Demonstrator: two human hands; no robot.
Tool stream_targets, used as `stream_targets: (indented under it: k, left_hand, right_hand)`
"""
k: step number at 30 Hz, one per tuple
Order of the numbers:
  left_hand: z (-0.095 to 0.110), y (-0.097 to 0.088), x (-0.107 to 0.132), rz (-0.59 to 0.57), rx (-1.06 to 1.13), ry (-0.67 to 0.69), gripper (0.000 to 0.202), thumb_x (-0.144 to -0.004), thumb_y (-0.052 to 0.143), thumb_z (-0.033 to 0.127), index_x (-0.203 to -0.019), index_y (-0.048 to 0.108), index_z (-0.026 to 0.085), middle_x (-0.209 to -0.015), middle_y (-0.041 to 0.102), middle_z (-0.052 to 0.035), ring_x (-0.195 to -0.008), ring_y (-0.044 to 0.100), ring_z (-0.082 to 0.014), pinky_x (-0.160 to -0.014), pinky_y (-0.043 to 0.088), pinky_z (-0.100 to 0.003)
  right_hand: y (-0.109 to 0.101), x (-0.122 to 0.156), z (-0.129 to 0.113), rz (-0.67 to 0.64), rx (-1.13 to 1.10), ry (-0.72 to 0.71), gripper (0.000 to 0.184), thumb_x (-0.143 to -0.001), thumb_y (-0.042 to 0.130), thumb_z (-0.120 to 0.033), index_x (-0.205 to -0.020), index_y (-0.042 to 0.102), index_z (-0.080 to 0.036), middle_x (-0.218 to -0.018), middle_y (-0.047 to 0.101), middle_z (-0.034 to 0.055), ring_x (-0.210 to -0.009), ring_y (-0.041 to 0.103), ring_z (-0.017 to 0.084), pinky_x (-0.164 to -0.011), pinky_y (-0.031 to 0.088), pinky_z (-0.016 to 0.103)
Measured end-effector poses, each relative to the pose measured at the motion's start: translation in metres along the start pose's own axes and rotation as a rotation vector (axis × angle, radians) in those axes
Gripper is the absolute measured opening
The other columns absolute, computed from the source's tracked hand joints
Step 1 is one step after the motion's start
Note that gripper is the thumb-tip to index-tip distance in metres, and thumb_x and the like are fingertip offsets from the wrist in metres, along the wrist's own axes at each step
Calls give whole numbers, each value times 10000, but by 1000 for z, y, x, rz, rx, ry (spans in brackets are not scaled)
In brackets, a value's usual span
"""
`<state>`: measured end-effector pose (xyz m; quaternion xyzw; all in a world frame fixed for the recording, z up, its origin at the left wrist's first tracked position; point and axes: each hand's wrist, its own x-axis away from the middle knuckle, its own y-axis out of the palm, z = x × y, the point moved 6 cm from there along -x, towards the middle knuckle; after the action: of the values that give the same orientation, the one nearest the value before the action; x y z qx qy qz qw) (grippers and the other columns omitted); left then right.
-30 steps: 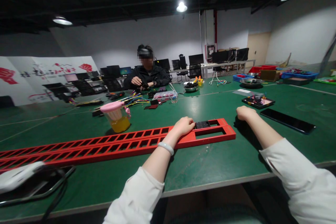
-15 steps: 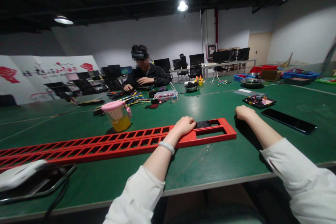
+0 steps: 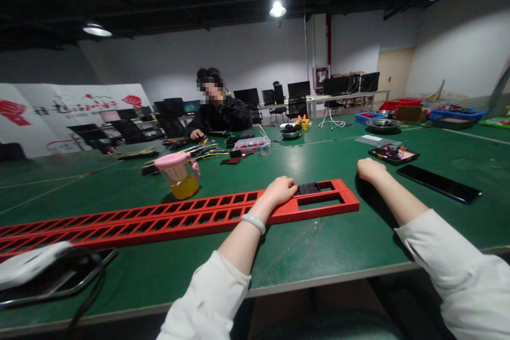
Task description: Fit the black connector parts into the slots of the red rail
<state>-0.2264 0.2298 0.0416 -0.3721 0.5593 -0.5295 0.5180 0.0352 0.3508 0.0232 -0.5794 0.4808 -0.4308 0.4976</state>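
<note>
A long red slotted frame (image 3: 223,219) lies across the green table, with two rows of slanted openings and larger windows at its right end. My left hand (image 3: 281,190) rests over the frame, fingers curled down on it. Its fingertips meet the left edge of a black ribbed block (image 3: 308,188) seated in the frame's far row. To the right, apart from the frame, my right hand (image 3: 371,170) is closed in a fist low over the table. Whatever it may hold is hidden from view.
A pink-lidded cup (image 3: 177,175) of yellow drink stands behind the frame. A phone (image 3: 438,183) and a black tray of small parts (image 3: 394,153) lie right of my right hand. A white device (image 3: 35,265) sits front left. Across the table is another person (image 3: 223,111) near bundled wires (image 3: 209,150).
Both of my hands stay where they were. The person opposite has shifted their head slightly left and lowered one hand out of sight.
</note>
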Motion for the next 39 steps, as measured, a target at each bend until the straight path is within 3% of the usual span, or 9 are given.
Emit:
stream_targets:
  k: [13, 26, 39]
  left_hand:
    - [-4, 4, -1, 26, 4, 40, 334, -817, 368, 378, -828, 639, 183, -840, 631, -64, -775, 561, -173, -682, 403, -240]
    - [-2, 3, -2, 21, -5, 21, 323, -812, 374, 371, -836, 639, 189, -856, 632, -59, -788, 566, -171, -698, 406, -237]
    - [-2, 3, -1, 13, -5, 24, 323, -816, 377, 362, -832, 643, 180, -852, 633, -62, -787, 563, -168, -698, 405, -234]
  right_hand:
    - [0, -3, -7, 33, -6, 3, 365, -680, 626, -270, -1001, 617, -98, -1021, 583, 221, -924, 579, 312, -723, 473, 396]
    - [4, -4, -12, 92, 25, -42, 289, -700, 484, -51, -946, 633, -66, -928, 621, 209, -892, 597, 288, -728, 475, 348]
    - [-5, 4, -18, 167, 13, -99, 274, -662, 543, -90, -919, 633, -62, -944, 602, 218, -958, 549, 320, -755, 457, 375]
